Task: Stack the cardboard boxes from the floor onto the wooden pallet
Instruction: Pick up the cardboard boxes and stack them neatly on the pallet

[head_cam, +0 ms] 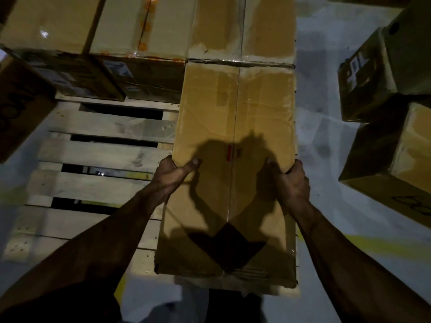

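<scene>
A long taped cardboard box [235, 113] lies at the right side of the wooden pallet [100, 150], its far end against another box [242, 26]. My left hand [173, 174] grips its left edge, thumb on top. My right hand [290, 180] grips the right edge the same way. Below the hands a lower box face [200, 241] shows, in shadow; whether it belongs to the same box I cannot tell. More boxes [93, 31] stand on the far part of the pallet.
Bare pallet slats with dark gaps lie left of the held box. Two boxes [384, 73] [396, 159] sit on the grey floor at right, and one box [18, 108] juts in at far left. A yellow floor line [373, 245] runs at lower right.
</scene>
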Available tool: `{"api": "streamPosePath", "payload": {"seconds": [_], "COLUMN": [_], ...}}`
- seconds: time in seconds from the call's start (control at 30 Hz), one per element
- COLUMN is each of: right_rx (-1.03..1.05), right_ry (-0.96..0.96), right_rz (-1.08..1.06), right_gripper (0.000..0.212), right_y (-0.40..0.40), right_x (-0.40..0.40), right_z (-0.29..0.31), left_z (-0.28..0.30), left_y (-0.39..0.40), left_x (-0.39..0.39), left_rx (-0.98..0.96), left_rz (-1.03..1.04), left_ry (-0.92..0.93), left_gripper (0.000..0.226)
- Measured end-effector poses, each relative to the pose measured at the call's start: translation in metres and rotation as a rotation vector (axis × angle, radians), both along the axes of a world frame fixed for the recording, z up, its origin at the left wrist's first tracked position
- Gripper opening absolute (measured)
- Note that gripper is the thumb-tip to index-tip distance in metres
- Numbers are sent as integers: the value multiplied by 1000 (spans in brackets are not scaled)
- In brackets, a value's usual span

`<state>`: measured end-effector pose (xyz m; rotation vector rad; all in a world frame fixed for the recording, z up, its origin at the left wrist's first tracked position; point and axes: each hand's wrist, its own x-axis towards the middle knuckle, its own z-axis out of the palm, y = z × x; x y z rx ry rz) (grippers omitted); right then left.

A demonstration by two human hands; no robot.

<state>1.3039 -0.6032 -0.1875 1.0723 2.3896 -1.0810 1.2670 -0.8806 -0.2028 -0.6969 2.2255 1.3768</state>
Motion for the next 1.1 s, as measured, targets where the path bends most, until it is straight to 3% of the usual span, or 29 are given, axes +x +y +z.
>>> {"api": "streamPosePath", "payload": {"seconds": [0.1, 0.17, 0.3, 0.43, 0.6, 0.73, 0.83, 0.9, 1.0, 1.1], "right_rx": [-3, -8, -9, -15, -26, -44, -95, -109, -116, -98], "right_ry": [-16, -29, -56, -98, -124, -127, -95, -62, -47, -28], "right_rz": [10, 2, -21, -86, -157, -222, -288, -320, -342, -330], "right_gripper": [95, 96, 78, 70, 64, 62, 61, 63, 62, 59], "right_y": [-2, -3, -8, -15, -28, -35, -42, -47, -49, -48], "right_x": [0, 3, 19, 61, 124, 164, 186, 192, 191, 193], "right_z": [2, 5, 10, 8, 9, 11, 13, 12, 11, 10], "left_z": [-3, 3, 15, 23, 14, 16, 19, 29, 31, 36], "left_y": [-1, 2, 8, 6, -16, -29, -32, -27, -23, -21], "left_x": [2, 3, 16, 51, 121, 167, 187, 190, 189, 187], "left_rx": [-25, -118, -271, -270, -132, -53, 111, 231, 327, 397], "left_rz": [-13, -51, -99, -101, -47, -14, 69, 155, 194, 266], "left_ry": [23, 11, -20, -64, -112, -139, -138, -139, -122, -75], "left_gripper": [40, 50, 78, 71, 64, 32, 45, 30, 33, 23]}}
